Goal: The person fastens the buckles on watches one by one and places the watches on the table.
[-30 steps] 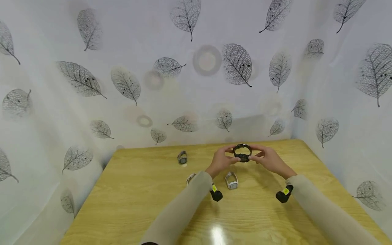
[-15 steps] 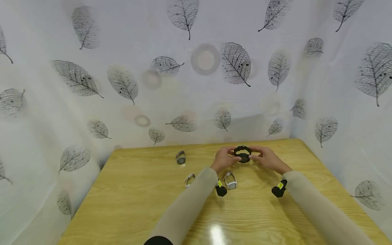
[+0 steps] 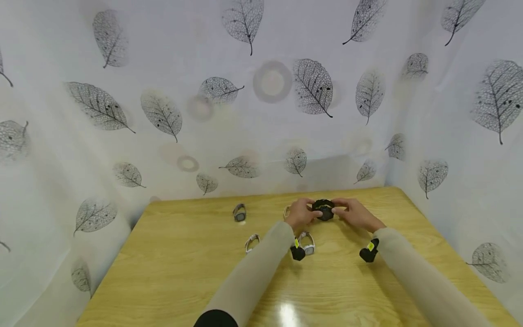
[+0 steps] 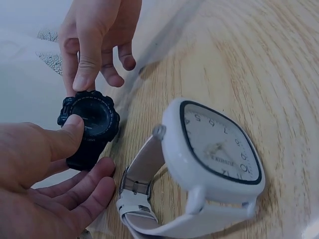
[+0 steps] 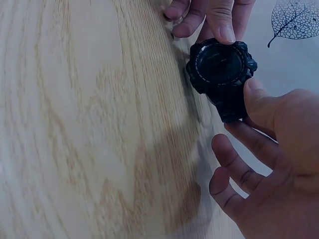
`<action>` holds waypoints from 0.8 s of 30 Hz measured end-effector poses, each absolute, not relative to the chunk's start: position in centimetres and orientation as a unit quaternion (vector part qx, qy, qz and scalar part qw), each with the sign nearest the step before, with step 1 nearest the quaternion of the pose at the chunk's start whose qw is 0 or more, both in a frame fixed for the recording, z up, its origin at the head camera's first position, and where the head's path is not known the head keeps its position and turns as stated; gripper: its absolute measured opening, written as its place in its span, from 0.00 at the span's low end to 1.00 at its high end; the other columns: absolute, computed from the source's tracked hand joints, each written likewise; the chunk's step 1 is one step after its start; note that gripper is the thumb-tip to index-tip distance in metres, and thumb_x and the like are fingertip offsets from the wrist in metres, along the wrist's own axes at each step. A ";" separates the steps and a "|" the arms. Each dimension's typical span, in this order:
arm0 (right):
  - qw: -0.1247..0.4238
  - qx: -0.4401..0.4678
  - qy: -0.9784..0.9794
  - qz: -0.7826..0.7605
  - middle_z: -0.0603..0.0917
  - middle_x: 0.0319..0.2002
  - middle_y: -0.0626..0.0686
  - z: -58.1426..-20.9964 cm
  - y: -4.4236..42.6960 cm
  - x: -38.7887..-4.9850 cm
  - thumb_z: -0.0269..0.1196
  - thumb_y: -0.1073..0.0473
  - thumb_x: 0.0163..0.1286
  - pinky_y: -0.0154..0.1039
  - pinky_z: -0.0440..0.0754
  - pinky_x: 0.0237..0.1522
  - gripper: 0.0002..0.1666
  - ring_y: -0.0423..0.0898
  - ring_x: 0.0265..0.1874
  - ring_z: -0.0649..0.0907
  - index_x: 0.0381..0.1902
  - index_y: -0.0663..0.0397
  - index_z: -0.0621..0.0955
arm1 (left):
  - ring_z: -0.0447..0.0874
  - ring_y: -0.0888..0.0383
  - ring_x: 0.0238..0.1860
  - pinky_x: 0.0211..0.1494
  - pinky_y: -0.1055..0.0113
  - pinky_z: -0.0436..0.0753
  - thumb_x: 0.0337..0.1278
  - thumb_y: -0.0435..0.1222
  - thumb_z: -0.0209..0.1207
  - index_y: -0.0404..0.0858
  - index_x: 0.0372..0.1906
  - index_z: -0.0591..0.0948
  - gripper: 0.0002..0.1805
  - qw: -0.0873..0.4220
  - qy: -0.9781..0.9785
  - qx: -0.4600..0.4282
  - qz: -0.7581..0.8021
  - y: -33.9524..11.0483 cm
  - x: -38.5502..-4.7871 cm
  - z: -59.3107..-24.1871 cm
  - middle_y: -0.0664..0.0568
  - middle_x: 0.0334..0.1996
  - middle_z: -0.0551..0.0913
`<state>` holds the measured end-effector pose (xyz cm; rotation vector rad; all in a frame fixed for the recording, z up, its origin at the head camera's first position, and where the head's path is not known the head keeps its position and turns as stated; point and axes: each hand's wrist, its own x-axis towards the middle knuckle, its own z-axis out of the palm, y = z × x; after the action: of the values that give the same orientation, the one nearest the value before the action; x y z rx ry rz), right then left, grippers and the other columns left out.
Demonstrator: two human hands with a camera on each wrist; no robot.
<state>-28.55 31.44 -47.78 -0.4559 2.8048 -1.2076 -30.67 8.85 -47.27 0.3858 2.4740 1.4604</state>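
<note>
A black digital-style wristwatch (image 3: pixel 325 213) with a round dial and a looped strap is held between both hands near the back of the table. My left hand (image 3: pixel 300 214) pinches one side of it, thumb at the dial's edge. On the opposite side my right hand (image 3: pixel 356 215) pinches it between thumb and fingers. The dial (image 5: pixel 219 64) faces up toward me in the right wrist view. Close to my left wrist stands a white wristwatch (image 4: pixel 219 144) with a squarish numbered face. Another pale watch (image 3: pixel 287 211) is mostly hidden behind my left hand.
On the wooden table (image 3: pixel 184 272), a grey watch (image 3: pixel 239 213) stands at the back left. A white-cased watch (image 3: pixel 252 242) sits nearer, partly covered by my left sleeve. A leaf-patterned curtain (image 3: pixel 196 136) hangs behind the table's back edge.
The black watch has tilted so its dial turns more upward and its loop looks flatter. Both hands stay on it, and the forearms have drawn slightly closer together.
</note>
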 end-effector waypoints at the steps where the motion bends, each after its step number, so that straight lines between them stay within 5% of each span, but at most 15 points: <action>1: 0.029 -0.149 0.907 -0.393 0.72 0.68 0.73 -47.7 31.5 -28.5 0.58 0.60 0.81 0.47 0.86 0.44 0.29 0.55 0.44 0.87 0.71 0.72 0.70 | 0.89 0.52 0.32 0.31 0.62 0.85 0.62 0.37 0.71 0.36 0.67 0.79 0.28 0.124 0.846 0.133 0.501 8.9 -30.7 -47.2 0.48 0.37 0.89; 24: 0.039 -0.142 0.904 -0.402 0.71 0.69 0.73 -47.8 31.5 -28.5 0.57 0.62 0.81 0.45 0.85 0.42 0.28 0.55 0.43 0.87 0.71 0.73 0.69 | 0.86 0.55 0.30 0.30 0.64 0.83 0.61 0.38 0.72 0.36 0.66 0.80 0.29 0.129 0.850 0.115 0.497 9.3 -30.8 -47.7 0.48 0.39 0.86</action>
<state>-28.49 31.50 -47.80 -0.4362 2.7709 -1.2325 -30.78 9.29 -47.70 0.3331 2.4724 1.4466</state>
